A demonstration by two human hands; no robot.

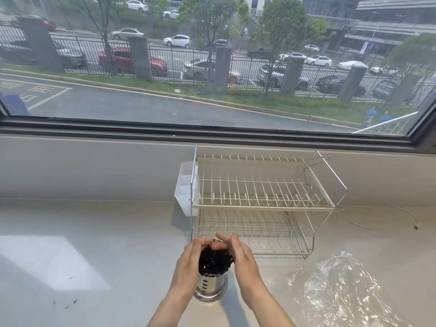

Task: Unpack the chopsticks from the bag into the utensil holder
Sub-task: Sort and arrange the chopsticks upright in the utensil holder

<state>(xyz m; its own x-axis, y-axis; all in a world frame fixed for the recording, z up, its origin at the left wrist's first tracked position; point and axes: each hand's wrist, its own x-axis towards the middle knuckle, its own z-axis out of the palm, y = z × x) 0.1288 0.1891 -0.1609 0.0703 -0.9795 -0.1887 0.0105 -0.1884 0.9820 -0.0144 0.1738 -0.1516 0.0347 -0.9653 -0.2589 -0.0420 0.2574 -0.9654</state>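
Chopsticks (pixel 215 260): black, glossy, dense bundle of ends. Utensil holder (pixel 210 287): shiny silver metal, patterned with rows of small slot perforations. Counter (pixel 99 234): pale cream-white, a brighter white rectangular light patch at left, a few small dark specks near the front. Dish rack (pixel 264 204): cream-white wire grids in two tiers, chrome-silver frame. Caddy (pixel 185 187) on the rack's left side: translucent white plastic. Bag (pixel 342 286): clear plastic, crinkled, white glints all over. Thin white cord (pixel 358 221) at right. Window frame (pixel 212 132): dark grey. Outside: grey asphalt, green grass strip, black railings, one red car (pixel 132 61) among white and silver.
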